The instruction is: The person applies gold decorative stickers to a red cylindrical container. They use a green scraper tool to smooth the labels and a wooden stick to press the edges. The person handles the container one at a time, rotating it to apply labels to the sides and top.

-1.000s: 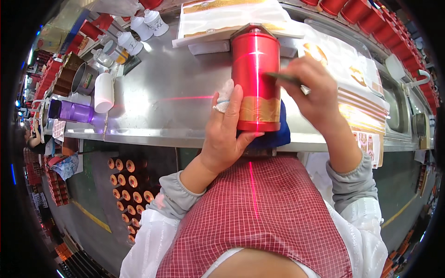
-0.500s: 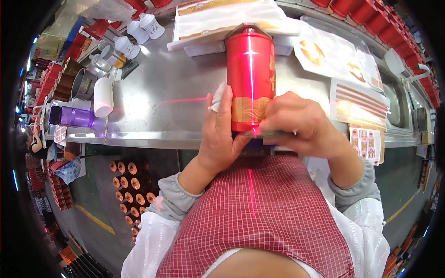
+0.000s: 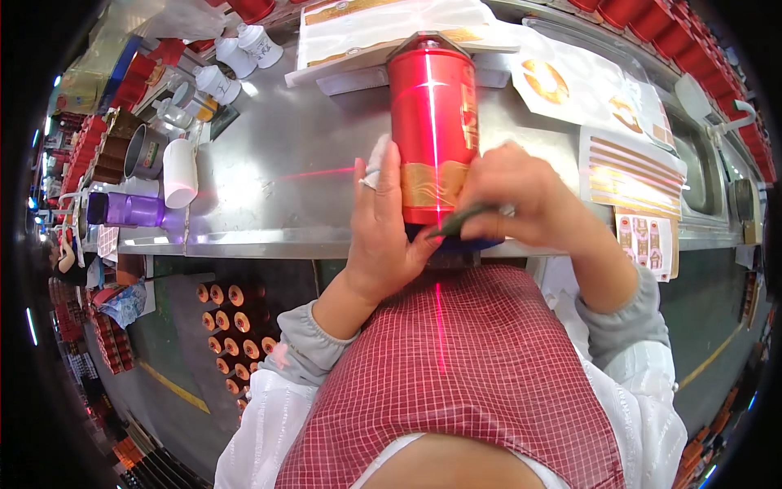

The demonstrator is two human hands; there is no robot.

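Note:
A glossy red bottle (image 3: 414, 106) with a gold patterned band (image 3: 423, 189) lies at the steel table's near edge, its base toward me. Along its left side my left hand (image 3: 376, 224) is stretched out, fingers straight and thumb by the base; one finger wears a white wrapping (image 3: 375, 163). My right hand (image 3: 521, 196) is closed on a thin dark-green flat tool (image 3: 464, 218) beside the band, its tip close to my left thumb. A bright red light line runs down the bottle. The support under the bottle is mostly hidden.
Sheets with gold labels (image 3: 391, 37) lie behind the bottle, striped sheets (image 3: 631, 171) to the right near a sink (image 3: 696, 175). At left stand a purple bottle (image 3: 134, 209), a white cylinder (image 3: 180, 173) and white bottles (image 3: 259, 46). Several dark bottles (image 3: 236, 322) stand below the table.
My right hand has risen slightly, and the green tool, blurred before, now tilts up to the right. The left hand stays against the bottle. The whole view has shifted a little.

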